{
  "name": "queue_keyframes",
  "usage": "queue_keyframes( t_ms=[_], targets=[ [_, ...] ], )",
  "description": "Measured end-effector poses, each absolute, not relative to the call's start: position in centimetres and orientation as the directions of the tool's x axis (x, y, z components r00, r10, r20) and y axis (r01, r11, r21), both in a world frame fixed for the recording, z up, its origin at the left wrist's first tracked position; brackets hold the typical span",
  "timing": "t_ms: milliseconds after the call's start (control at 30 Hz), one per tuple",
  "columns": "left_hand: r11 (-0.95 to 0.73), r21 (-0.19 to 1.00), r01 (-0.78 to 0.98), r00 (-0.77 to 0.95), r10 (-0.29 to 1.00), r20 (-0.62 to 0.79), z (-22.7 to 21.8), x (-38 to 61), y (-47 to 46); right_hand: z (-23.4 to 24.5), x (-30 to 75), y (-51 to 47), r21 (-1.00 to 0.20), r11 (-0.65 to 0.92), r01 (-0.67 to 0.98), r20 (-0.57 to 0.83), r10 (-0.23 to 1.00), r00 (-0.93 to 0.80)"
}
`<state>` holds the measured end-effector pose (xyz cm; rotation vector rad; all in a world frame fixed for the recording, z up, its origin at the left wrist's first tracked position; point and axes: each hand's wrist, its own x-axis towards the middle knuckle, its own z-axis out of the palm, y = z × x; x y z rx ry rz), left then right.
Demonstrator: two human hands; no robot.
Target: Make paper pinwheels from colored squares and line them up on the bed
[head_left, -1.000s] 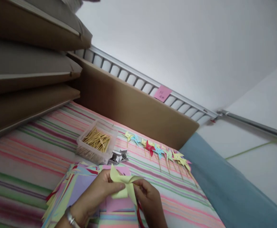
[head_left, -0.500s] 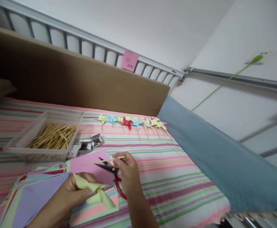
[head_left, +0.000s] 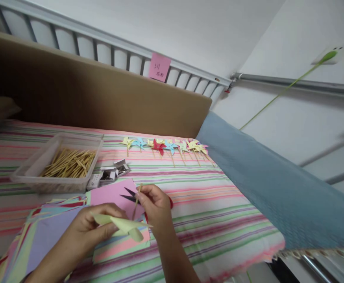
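A pale yellow paper pinwheel is pinched between the thumb and fingers of my left hand, its folded blades tipped nearly edge-on. My right hand grips a thin wooden stick near its top. The stick points down behind the pinwheel, and I cannot tell whether the two touch. Black-bladed scissors with red handles lie beneath my right hand, on a pink paper sheet. More coloured paper lies under the pinwheel.
A clear plastic box of wooden sticks stands at left, beside small boxes of metal pins. Finished pinwheels lie in a row near the cardboard panel. A stack of coloured paper lies at front left.
My right hand has swung the stick from nearly level to nearly upright, close to the pinwheel. My left hand has tipped the pinwheel from facing me to nearly edge-on.
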<state>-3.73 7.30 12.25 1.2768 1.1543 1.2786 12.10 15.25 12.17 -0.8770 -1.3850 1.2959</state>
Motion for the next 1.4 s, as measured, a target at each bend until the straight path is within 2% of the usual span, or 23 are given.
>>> queue_keyframes(
  t_ms=[133,367,467,833,1400],
  targets=[
    [-0.15,0.988,0.045,-0.054,0.987,0.152,12.6,-3.7,7.4,12.6,12.1,14.5,-0.976,0.205,-0.07,0.217,0.928,-0.301],
    [-0.34,0.93,0.14,-0.128,0.925,0.358,12.2,-3.9,7.9,12.3,11.6,14.3,-0.986,0.125,-0.114,0.159,0.911,-0.381],
    [-0.369,0.909,0.193,-0.15,0.905,0.399,11.7,-4.0,7.9,12.2,11.3,14.4,-0.989,0.11,-0.098,0.14,0.904,-0.404],
    [-0.338,0.897,0.285,-0.237,0.882,0.408,10.8,-4.1,7.7,12.1,10.9,14.1,-0.994,0.045,-0.1,0.083,0.906,-0.415],
    [-0.338,0.918,0.209,-0.248,0.889,0.384,10.8,-4.2,7.9,12.1,10.7,14.0,-0.994,0.083,-0.072,0.106,0.902,-0.419]
  ],
)
